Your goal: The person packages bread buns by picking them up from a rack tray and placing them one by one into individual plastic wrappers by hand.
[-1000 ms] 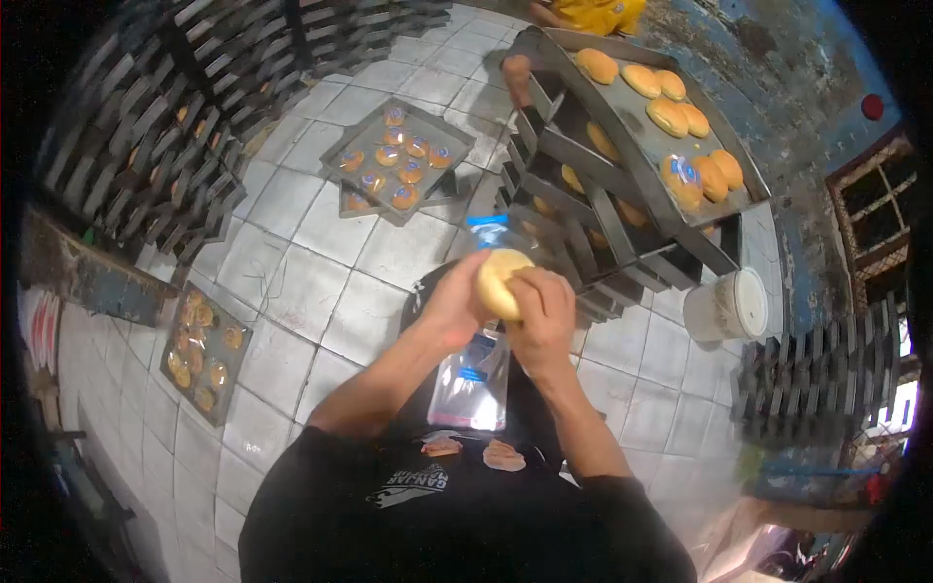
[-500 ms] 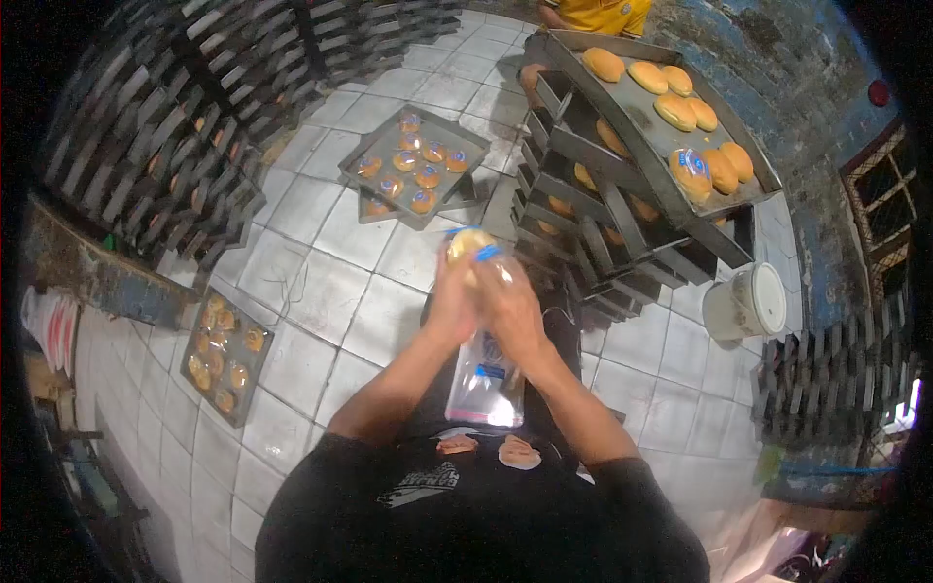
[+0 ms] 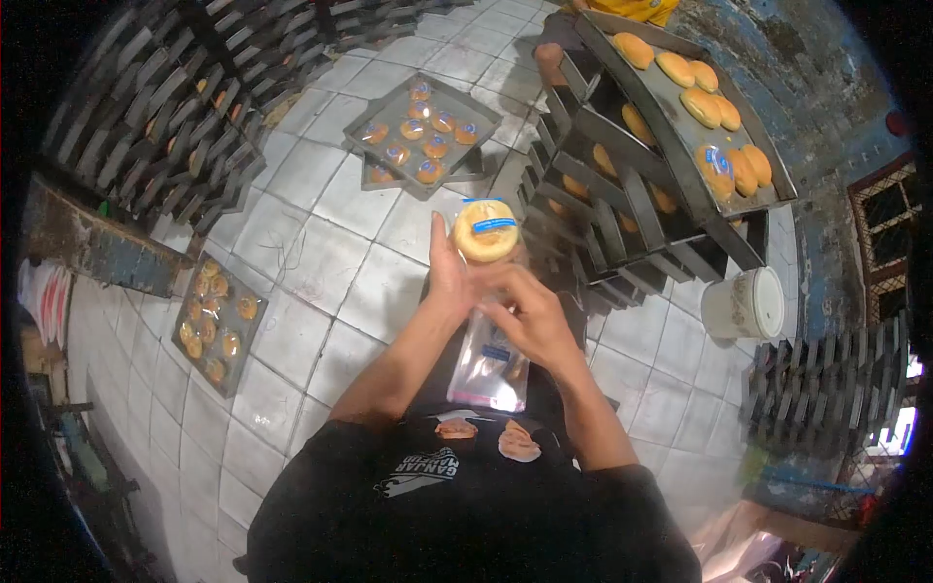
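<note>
I've got the bun (image 3: 488, 231) square in my sight now: round, smooth and golden yellow, sitting in clear, shiny plastic with a short blue printed strip across the face turned up to me, its lettering too small for me to read. It's up off the lap, just beyond the left hand (image 3: 452, 272) and resting against it. Nearer me, the clear bags (image 3: 489, 364) lie flat and lengthwise on the lap, glossy, blue-printed, pink along the near edge.
</note>
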`<action>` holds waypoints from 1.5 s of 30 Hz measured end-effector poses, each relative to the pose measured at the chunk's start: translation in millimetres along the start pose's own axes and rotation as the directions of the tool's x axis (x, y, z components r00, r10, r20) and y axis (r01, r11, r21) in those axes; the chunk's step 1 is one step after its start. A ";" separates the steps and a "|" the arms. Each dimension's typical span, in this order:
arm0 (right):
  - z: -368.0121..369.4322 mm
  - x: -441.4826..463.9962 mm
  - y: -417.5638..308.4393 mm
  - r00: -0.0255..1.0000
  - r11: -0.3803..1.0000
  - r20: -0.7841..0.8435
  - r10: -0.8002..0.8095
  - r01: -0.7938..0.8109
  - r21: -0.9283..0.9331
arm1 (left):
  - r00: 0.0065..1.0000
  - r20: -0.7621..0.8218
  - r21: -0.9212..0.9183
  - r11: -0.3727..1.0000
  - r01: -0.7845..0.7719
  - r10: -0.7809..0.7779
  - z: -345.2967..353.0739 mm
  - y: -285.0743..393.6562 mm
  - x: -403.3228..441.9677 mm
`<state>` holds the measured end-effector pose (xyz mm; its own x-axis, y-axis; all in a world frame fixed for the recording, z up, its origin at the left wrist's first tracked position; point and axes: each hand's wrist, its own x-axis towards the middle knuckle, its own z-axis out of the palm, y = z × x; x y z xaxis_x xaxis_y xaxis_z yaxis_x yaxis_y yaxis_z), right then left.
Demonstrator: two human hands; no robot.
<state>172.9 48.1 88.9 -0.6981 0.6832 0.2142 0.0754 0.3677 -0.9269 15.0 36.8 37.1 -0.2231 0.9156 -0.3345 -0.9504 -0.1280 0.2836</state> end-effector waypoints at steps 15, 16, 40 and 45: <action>-4.5 -15.9 -7.4 0.935 0.793 -0.024 -0.354 0.287 -0.537 | 0.995 -0.085 0.463 0.883 0.080 -0.046 -39.4 3.1 -34.3; -7.4 -11.8 -1.5 0.931 0.786 -0.023 -0.363 0.293 -0.545 | 0.972 0.003 0.719 0.675 -0.166 0.236 -42.4 5.3 -23.2; 15.3 -65.7 104.9 0.704 0.468 0.126 0.699 -0.583 0.664 | 0.973 0.015 0.773 0.614 -0.158 0.231 -104.7 10.9 -41.8; -49.8 -26.3 36.5 0.871 0.873 -0.346 0.349 -0.167 0.459 | 0.960 0.265 0.261 0.951 -0.167 0.096 -39.2 2.4 4.7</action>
<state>229.5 75.0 64.8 -0.3353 0.9416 -0.0302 -0.1444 -0.0830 -0.9860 3.2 25.8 1.0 -0.2479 0.9672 -0.0559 -0.8100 -0.1752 0.5596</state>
